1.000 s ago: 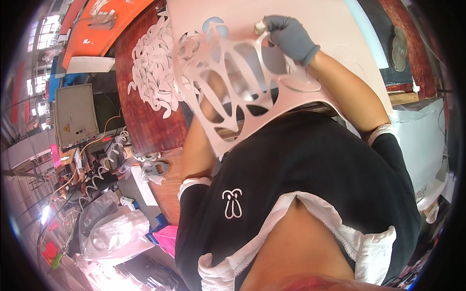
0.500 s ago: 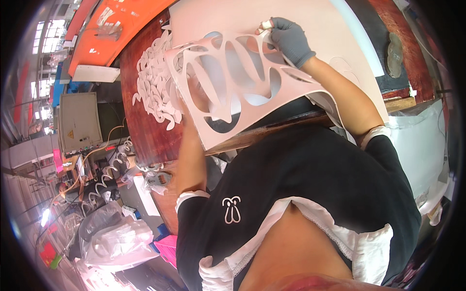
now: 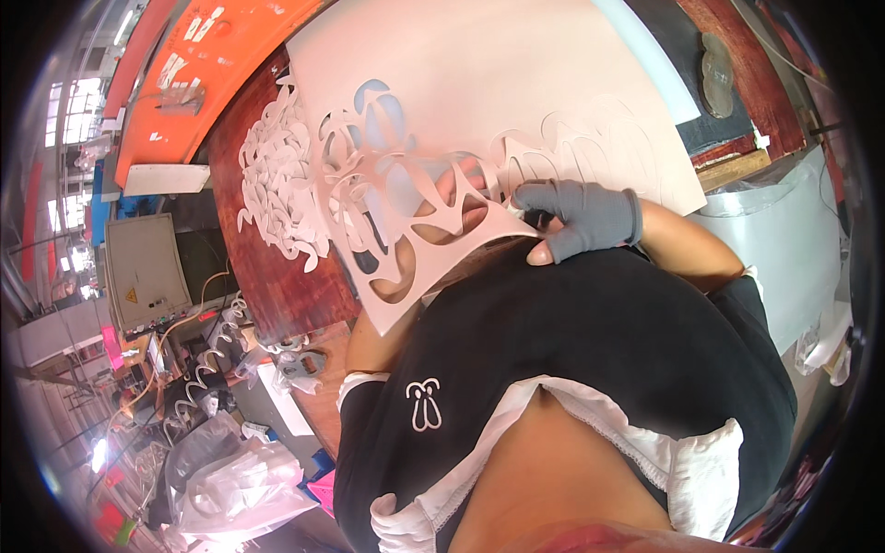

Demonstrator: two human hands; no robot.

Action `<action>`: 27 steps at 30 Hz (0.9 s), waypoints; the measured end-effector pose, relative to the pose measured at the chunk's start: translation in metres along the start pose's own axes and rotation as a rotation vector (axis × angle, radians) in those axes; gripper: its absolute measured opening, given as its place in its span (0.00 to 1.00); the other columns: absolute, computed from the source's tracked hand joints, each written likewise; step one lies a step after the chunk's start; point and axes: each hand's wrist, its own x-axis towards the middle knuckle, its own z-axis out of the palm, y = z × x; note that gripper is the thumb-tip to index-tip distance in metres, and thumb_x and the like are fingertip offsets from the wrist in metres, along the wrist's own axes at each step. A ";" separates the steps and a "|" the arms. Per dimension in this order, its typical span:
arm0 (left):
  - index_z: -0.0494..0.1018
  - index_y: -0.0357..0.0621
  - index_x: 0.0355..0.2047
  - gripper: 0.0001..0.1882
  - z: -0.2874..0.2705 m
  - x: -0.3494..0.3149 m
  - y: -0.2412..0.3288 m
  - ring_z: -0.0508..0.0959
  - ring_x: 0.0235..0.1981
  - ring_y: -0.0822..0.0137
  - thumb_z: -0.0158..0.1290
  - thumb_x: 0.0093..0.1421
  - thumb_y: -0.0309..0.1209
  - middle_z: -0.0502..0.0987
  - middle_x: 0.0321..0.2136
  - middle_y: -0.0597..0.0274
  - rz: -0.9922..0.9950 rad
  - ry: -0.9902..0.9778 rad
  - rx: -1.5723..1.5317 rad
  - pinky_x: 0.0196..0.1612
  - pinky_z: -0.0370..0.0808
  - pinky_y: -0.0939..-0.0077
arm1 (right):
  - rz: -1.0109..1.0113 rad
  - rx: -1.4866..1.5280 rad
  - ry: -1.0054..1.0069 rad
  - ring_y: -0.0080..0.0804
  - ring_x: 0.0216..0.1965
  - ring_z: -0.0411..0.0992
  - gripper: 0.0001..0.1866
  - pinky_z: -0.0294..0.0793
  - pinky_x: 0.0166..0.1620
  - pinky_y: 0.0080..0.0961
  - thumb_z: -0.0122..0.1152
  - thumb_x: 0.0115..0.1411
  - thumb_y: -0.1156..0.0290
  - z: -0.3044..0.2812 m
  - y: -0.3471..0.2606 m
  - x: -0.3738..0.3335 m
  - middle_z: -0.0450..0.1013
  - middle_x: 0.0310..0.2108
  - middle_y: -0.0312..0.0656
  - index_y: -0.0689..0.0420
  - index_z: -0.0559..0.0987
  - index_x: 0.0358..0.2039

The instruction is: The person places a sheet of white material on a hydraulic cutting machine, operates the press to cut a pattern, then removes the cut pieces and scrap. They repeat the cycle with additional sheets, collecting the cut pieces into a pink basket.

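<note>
A thin pale pink sheet (image 3: 373, 309) full of cut-out oval holes, like punched waste material, is lifted and bent above the table in front of my chest. My right hand (image 3: 590, 221), in a grey glove with bare fingertips, is closed on its right edge near my shirt. My bare left hand (image 3: 447, 189) is underneath, with parts of its fingers showing through the holes; the sheet covers the rest, so its grip is unclear. Beneath lies a large pale pink sheet (image 3: 442, 64) with curved cut outlines near the right hand.
On the reddish table (image 3: 295, 295), a heap of pale curved cut pieces (image 3: 277, 175) lies to the left. An orange panel (image 3: 198, 83) stands beyond it. A grey lumpy object (image 3: 717, 74) rests on the black surface at far right. Plastic bags (image 3: 240, 488) and coiled hoses (image 3: 198, 373) are at lower left.
My right hand has come down toward my body, bringing the sheet's right edge nearer and folding it. My left hand has shifted rightward under the sheet.
</note>
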 end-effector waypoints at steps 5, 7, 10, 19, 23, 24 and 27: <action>0.51 0.42 0.60 0.32 0.000 0.015 -0.001 0.69 0.49 0.66 0.51 0.59 0.33 0.66 0.48 0.54 -0.002 -0.084 0.160 0.49 0.71 0.72 | -0.058 0.155 0.212 0.29 0.27 0.70 0.16 0.70 0.33 0.24 0.55 0.53 0.61 0.010 -0.003 0.009 0.72 0.25 0.42 0.62 0.75 0.33; 0.50 0.41 0.59 0.32 0.000 0.022 0.000 0.69 0.49 0.66 0.51 0.58 0.32 0.65 0.49 0.56 0.040 -0.047 0.086 0.50 0.69 0.71 | -0.056 0.392 0.295 0.29 0.26 0.71 0.15 0.70 0.31 0.24 0.53 0.54 0.62 0.011 -0.007 0.023 0.72 0.22 0.42 0.63 0.76 0.30; 0.52 0.38 0.56 0.30 0.009 0.030 0.005 0.69 0.47 0.67 0.52 0.58 0.31 0.66 0.47 0.58 0.271 -0.038 0.209 0.48 0.69 0.73 | 0.061 0.509 0.366 0.26 0.24 0.71 0.14 0.70 0.28 0.23 0.50 0.55 0.64 -0.005 -0.015 0.038 0.72 0.23 0.42 0.64 0.75 0.29; 0.65 0.40 0.47 0.19 0.005 0.024 0.038 0.73 0.39 0.72 0.42 0.54 0.19 0.72 0.40 0.61 0.327 0.096 0.128 0.42 0.71 0.77 | -0.063 0.110 0.458 0.31 0.25 0.74 0.15 0.71 0.31 0.24 0.47 0.53 0.65 -0.066 -0.014 0.080 0.74 0.29 0.43 0.63 0.77 0.30; 0.66 0.36 0.45 0.18 -0.007 0.029 0.036 0.76 0.35 0.65 0.42 0.52 0.20 0.73 0.33 0.55 0.417 0.180 0.319 0.40 0.72 0.73 | -0.133 0.186 0.475 0.30 0.26 0.73 0.14 0.72 0.33 0.23 0.47 0.55 0.67 -0.099 -0.008 0.093 0.74 0.28 0.43 0.63 0.77 0.31; 0.70 0.36 0.41 0.13 -0.012 0.026 0.039 0.74 0.31 0.72 0.46 0.53 0.22 0.74 0.30 0.61 0.320 0.255 0.278 0.38 0.70 0.80 | -0.138 0.219 0.461 0.30 0.27 0.73 0.14 0.72 0.34 0.23 0.46 0.56 0.67 -0.114 -0.008 0.092 0.74 0.27 0.43 0.63 0.77 0.31; 0.70 0.36 0.40 0.13 -0.010 0.022 0.038 0.74 0.30 0.71 0.46 0.53 0.23 0.74 0.29 0.61 0.241 0.331 0.192 0.38 0.70 0.80 | 0.034 0.718 0.589 0.27 0.29 0.72 0.12 0.72 0.35 0.22 0.48 0.56 0.70 -0.141 -0.001 0.088 0.74 0.27 0.42 0.64 0.77 0.32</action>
